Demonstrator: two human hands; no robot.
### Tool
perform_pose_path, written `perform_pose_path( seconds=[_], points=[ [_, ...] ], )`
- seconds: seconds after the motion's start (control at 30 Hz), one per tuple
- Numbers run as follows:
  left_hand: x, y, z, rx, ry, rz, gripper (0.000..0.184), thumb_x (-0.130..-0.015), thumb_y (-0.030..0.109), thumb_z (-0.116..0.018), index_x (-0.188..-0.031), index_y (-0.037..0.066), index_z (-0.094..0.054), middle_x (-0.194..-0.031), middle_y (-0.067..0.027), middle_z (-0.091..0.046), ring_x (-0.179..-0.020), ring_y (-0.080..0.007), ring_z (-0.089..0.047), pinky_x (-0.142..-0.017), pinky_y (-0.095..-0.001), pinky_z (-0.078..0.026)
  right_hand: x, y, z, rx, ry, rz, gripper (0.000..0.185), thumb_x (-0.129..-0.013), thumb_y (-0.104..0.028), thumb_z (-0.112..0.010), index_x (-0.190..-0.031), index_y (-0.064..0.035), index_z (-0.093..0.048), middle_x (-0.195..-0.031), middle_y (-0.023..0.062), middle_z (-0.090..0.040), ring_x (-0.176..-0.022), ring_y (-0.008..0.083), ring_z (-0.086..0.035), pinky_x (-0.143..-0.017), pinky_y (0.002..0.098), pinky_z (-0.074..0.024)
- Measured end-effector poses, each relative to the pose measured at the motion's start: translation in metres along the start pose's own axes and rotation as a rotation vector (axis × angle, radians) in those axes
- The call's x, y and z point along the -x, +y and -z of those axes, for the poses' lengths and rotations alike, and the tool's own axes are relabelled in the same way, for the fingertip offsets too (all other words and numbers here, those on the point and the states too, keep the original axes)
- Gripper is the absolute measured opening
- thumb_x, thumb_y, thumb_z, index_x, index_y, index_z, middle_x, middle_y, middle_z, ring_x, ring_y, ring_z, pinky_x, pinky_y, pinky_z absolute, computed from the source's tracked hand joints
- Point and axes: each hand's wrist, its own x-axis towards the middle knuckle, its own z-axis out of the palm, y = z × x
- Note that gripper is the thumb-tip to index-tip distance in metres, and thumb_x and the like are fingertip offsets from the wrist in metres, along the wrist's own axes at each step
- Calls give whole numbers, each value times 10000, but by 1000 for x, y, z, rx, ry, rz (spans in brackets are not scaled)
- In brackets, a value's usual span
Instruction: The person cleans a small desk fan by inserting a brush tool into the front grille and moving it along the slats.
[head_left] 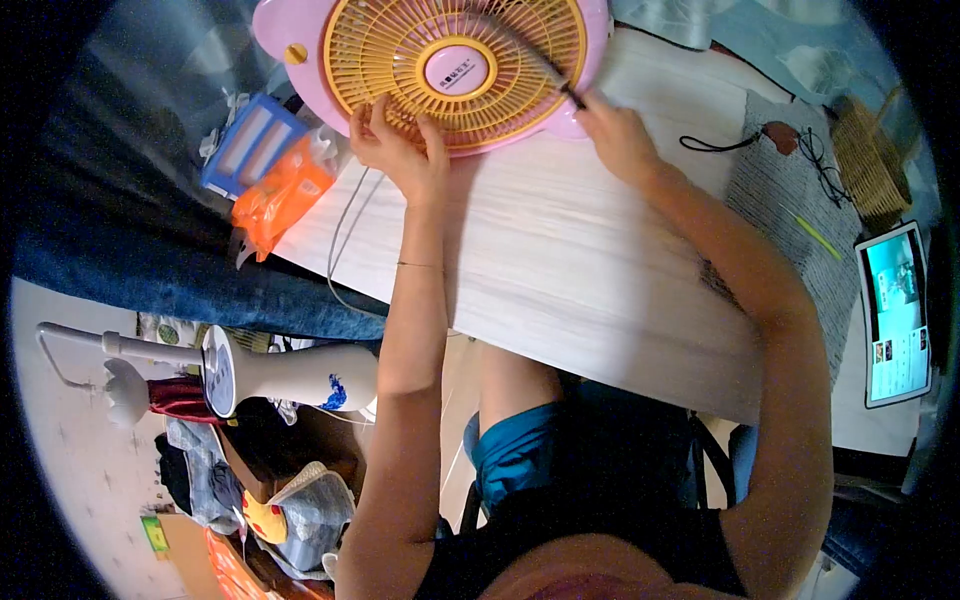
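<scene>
A pink fan (300, 62) with a round yellow grille (365, 60) and a pink centre cap lies on the table at the top of the view. My left hand (400, 155) is at the grille's lower left edge, its fingers bent and hooked on the rim. My right hand (620, 140) is closed around the dark handle end of a long, thin brush-like tool (535, 58). That tool slants up and left across the right side of the grille; its far tip is blurred against the slats.
A white table (560, 260) spreads below the fan. Left are an orange plastic bag (285, 195), a blue basket (250, 140) and a grey cord (335, 245). Right are a grey mat (775, 190), glasses (830, 180), a woven basket (872, 160) and a lit tablet (895, 315).
</scene>
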Motion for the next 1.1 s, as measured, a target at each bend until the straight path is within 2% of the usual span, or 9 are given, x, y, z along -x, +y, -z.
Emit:
perform_pose_path(
  seconds=[0.1,0.3,0.43,0.53,0.63,0.73,0.83,0.93,1.1],
  points=[
    [1,-6,-4,19,9,-32,456,-709,131,-567,-1115,-5,-414,-1228,-235,-302,-1136,-371,-268,-951,-465,-184,-7,8,3,-201,33,-215,240,-867,-242,-462,-967,-29,-508,-763,211,-556,-692,372,-555,-606,450,-434],
    [-3,-3,1,-33,-2,-55,465,-714,128,-563,-1126,-18,-403,-1212,-237,-322,-1122,-361,-289,-943,-461,-191,-1,4,-3,-36,25,107,216,-863,-250,-464,-920,-47,-512,-730,179,-570,-622,369,-557,-558,447,-442],
    [-2,3,2,-67,0,19,505,-722,142,-568,-1183,17,-404,-1169,-230,-339,-1063,-350,-311,-921,-452,-210,5,1,-7,288,-392,161,237,-856,-277,-470,-931,-59,-521,-741,184,-582,-671,359,-575,-608,452,-453],
    [-1,-5,2,-76,-33,-4,533,-727,148,-568,-1222,47,-396,-1151,-221,-335,-1029,-341,-309,-906,-448,-222,6,-6,-5,147,-214,200,253,-862,-279,-463,-938,-46,-523,-717,191,-578,-654,362,-572,-592,445,-452],
    [0,0,2,-65,-29,16,486,-729,148,-565,-1172,20,-414,-1188,-231,-313,-1078,-353,-287,-922,-454,-212,-3,0,-8,-169,154,-24,237,-875,-248,-454,-900,-15,-489,-644,201,-521,-580,349,-523,-545,413,-405],
    [-2,2,1,-61,20,-34,429,-725,148,-567,-1103,-1,-429,-1215,-238,-303,-1121,-364,-272,-941,-460,-195,-7,19,-9,-240,131,-121,248,-883,-246,-447,-930,-7,-491,-641,196,-501,-568,328,-498,-546,388,-398],
    [-2,-2,2,6,-20,-2,388,-722,147,-568,-1050,-9,-431,-1237,-241,-291,-1155,-368,-255,-954,-466,-181,0,15,-6,-49,-64,45,279,-875,-261,-448,-984,-10,-508,-840,211,-569,-728,375,-556,-622,445,-429],
    [-2,-4,4,-75,-53,-33,392,-717,144,-570,-1050,-8,-431,-1233,-232,-297,-1149,-363,-262,-950,-467,-184,4,-2,-6,-56,-223,78,269,-876,-246,-449,-1000,-15,-509,-877,212,-567,-772,374,-553,-650,433,-436],
    [-2,-4,3,-38,-11,23,451,-715,140,-567,-1113,-12,-419,-1192,-245,-311,-1113,-366,-277,-946,-468,-187,2,-5,-1,-56,-129,-17,264,-873,-241,-459,-1014,-25,-515,-867,221,-564,-777,370,-558,-661,426,-438]
  ],
)
